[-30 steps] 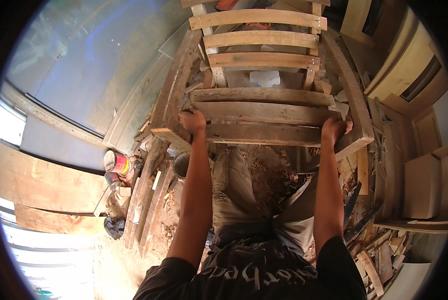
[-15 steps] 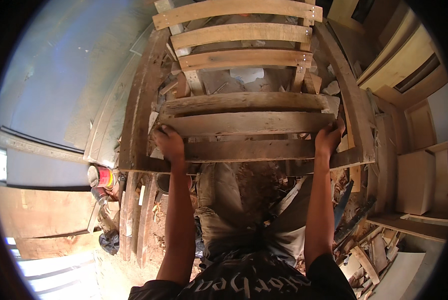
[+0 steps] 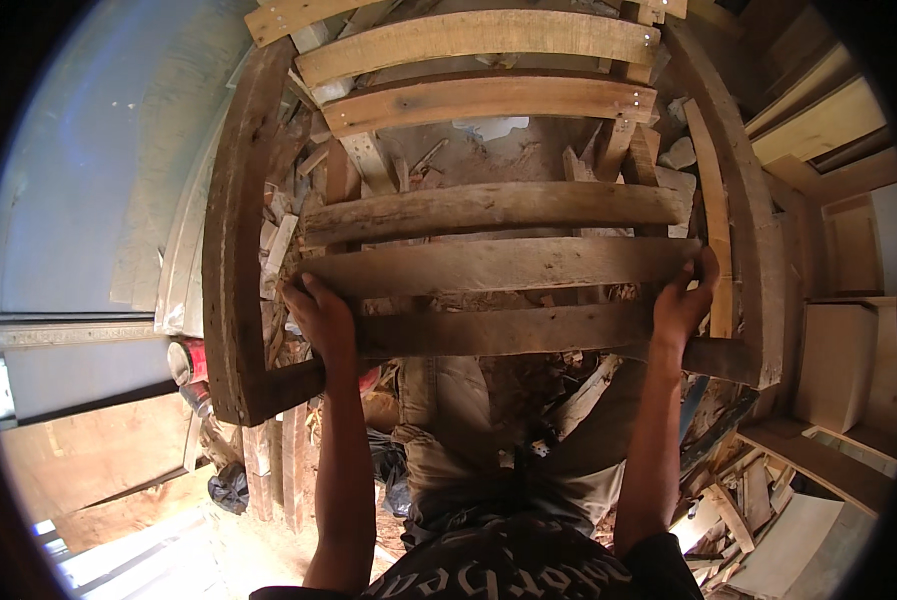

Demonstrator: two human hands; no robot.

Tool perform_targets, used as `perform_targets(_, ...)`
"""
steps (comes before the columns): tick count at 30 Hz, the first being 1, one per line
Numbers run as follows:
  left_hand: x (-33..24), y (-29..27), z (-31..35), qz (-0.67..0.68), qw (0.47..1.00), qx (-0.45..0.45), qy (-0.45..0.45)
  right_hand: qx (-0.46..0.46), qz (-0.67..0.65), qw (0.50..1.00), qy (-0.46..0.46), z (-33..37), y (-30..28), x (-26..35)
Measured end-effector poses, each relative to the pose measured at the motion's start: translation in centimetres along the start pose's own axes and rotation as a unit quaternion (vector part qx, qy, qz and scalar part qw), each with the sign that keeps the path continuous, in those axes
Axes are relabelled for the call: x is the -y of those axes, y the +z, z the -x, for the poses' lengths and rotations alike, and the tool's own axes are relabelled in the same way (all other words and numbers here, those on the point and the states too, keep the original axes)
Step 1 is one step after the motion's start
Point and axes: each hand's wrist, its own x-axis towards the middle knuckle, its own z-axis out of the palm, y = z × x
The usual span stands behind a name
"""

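A slatted wooden chair frame fills the middle of the view, with an armrest beam [image 3: 236,240] on the left and another beam [image 3: 733,190] on the right. Pale slats [image 3: 478,45] with nail heads cross its far part. Nearer to me lies a dusty, dark slat [image 3: 498,268], and I grip its two ends. My left hand [image 3: 320,312] is closed round the left end, thumb on top. At the right end my right hand [image 3: 682,300] holds it likewise; its fingers are partly hidden underneath. Another slat [image 3: 498,332] runs just on my side of it.
Wood scraps [image 3: 738,510] lie heaped at the lower right. A red-and-white can [image 3: 188,360] and a black plastic bag [image 3: 230,488] stand on the left. Large grey-blue panels [image 3: 78,190] lean there too. Boards and cabinet-like boxes [image 3: 836,365] line the right side.
The chair frame has come closer and its near left corner has dropped lower in view. Both hands have kept their grip on the slat and moved slightly down and apart in the picture.
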Motion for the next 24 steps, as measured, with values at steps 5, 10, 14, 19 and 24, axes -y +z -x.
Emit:
perform_targets(5, -0.6, -0.1, 0.6, 0.043, 0.997, 0.061, -0.004, -0.001, 0.041, 0.999, 0.027, 0.0, -0.2, -0.5)
perform_targets(10, -1.3, -0.1, 0.6, 0.064, 0.996, 0.058, -0.007, 0.008, 0.051, 0.997, 0.062, 0.0, -0.4, 1.0)
perform_targets(14, -0.6, 0.5, 0.7, 0.034, 0.997, 0.053, 0.036, 0.004, 0.022, 0.997, 0.067, -0.2, -1.0, 0.3)
perform_targets(19, -0.9, 0.2, 0.7, 0.065, 0.996, 0.059, -0.001, 0.005, 0.050, 0.997, 0.059, -0.6, -0.9, 0.4)
perform_targets(24, 3.0, -0.2, 0.0, 0.147, 0.983, 0.108, -0.034, 0.023, 0.065, 0.997, 0.024, -0.4, -0.1, -1.1)
